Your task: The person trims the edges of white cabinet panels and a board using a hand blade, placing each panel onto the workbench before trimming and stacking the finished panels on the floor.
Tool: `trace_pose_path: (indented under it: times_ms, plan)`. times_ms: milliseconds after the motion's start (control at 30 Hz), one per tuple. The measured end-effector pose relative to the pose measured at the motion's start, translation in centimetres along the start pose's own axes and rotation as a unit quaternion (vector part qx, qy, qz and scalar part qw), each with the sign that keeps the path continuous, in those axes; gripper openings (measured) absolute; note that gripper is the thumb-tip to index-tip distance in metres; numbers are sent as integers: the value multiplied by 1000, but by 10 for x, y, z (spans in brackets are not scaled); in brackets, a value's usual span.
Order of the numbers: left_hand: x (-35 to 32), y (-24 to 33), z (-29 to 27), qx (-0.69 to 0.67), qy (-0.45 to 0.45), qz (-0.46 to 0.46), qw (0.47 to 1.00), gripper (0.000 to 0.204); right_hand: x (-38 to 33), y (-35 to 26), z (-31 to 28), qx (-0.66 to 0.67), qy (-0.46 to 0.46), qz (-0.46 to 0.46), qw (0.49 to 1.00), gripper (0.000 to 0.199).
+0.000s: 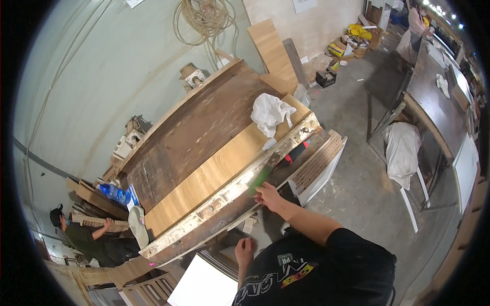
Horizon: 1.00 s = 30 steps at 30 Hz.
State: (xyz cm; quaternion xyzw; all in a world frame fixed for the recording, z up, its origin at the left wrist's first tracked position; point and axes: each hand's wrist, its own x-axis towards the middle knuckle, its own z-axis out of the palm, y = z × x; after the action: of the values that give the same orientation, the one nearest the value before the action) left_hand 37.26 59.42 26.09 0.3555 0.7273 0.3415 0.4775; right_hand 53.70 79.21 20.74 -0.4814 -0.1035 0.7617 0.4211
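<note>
My right hand point(268, 197) is closed round a flat green tool point(260, 181), blurred, at the workbench's near edge; its exact kind is unclear. Lower and to the left, my left hand point(245, 250) hangs in front of my body with curled fingers and nothing visible in it. On the workbench point(189, 127) lies a long light wood-grain board point(209, 176), parallel to the near edge. A crumpled white plastic sheet point(270, 113) rests on the board's far right end. Below the bench edge, a red and black tool point(296, 152) is partly hidden.
A cap point(138, 224) and a blue bottle point(115, 194) sit at the bench's left end. A co-worker point(87, 234) there holds boards. Stacked panels point(319, 171) stand beside the near right edge; a white panel point(201, 283) lies low. Another table point(439, 97) stands right.
</note>
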Motion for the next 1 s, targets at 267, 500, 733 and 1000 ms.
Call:
trace_pose_path:
  times_ms: [267, 500, 733, 1000]
  plan:
    - [-17, -17, 0, -2, 34, -65, 997, 27, 28, -48, -22, -377, -11, -33, 926, 39]
    - [-21, -75, -8, -23, 31, -31, 999, 31, 56, -40, -25, -376, -129, -52, 916, 39]
    - [21, -93, -12, 73, -77, -43, 993, 37, 13, -10, -121, 49, 71, -172, 981, 22]
    - [13, -50, -3, 225, -86, -53, 969, 38, 60, 33, -301, 79, 432, -143, 887, 52]
